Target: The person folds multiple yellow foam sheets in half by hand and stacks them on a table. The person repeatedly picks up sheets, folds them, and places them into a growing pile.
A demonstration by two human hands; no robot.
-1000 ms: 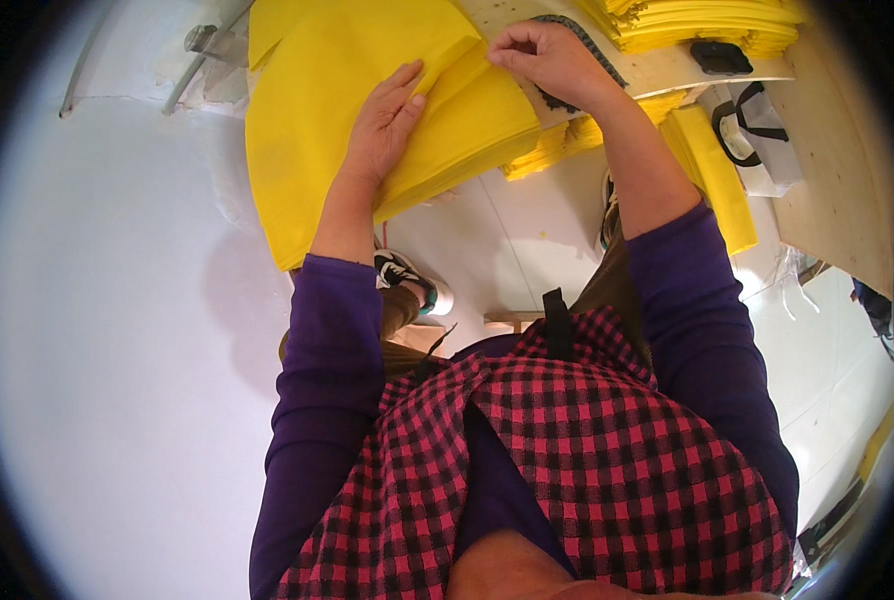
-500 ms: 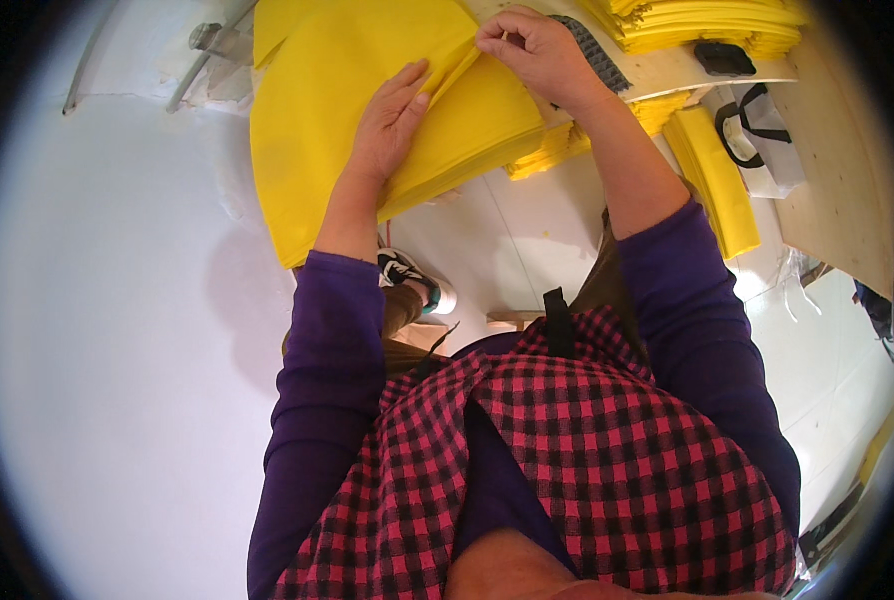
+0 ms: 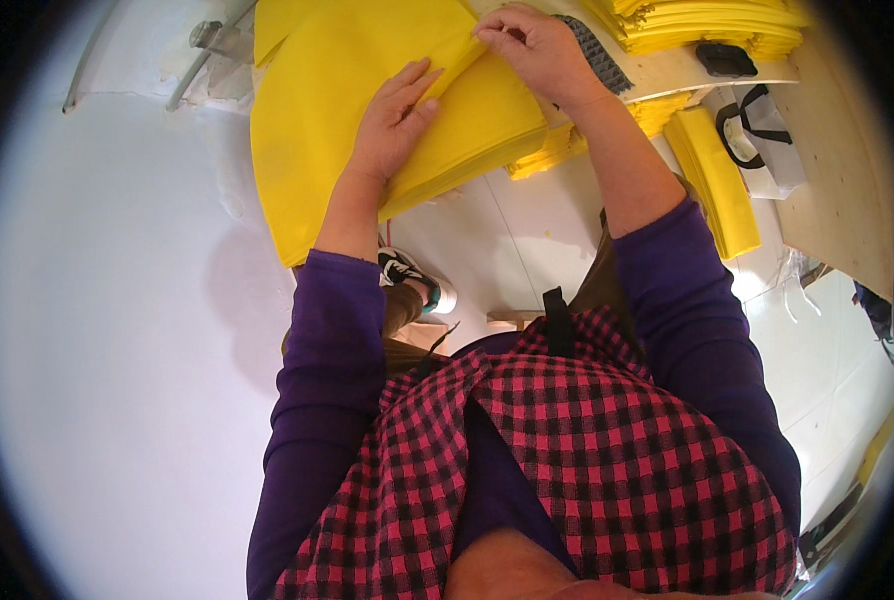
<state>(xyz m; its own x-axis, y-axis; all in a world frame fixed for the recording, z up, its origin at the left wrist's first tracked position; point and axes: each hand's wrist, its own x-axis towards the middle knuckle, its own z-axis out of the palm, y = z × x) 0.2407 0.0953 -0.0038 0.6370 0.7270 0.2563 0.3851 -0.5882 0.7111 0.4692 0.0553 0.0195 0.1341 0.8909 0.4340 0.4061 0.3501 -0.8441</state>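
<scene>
Pinching yellow fabric (image 3: 337,90), the right hand (image 3: 541,52) curls; the left hand (image 3: 393,126) rests on it, loosely spread.

My yellow sheets (image 3: 357,70) look matt; floor tiles (image 3: 507,245), glossy.
The yellow sheets resemble smooth, thin cloth; my checked apron (image 3: 617,440), matt woven cloth; my purple sleeves (image 3: 322,400), matt fabric; grey pad (image 3: 599,58), rough, ridged; side panel (image 3: 842,150), pale wood.

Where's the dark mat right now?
In the head view, top, right of centre: the mat lies on the wooden table, partly hidden by the right hand, left of a yellow stack.
</scene>
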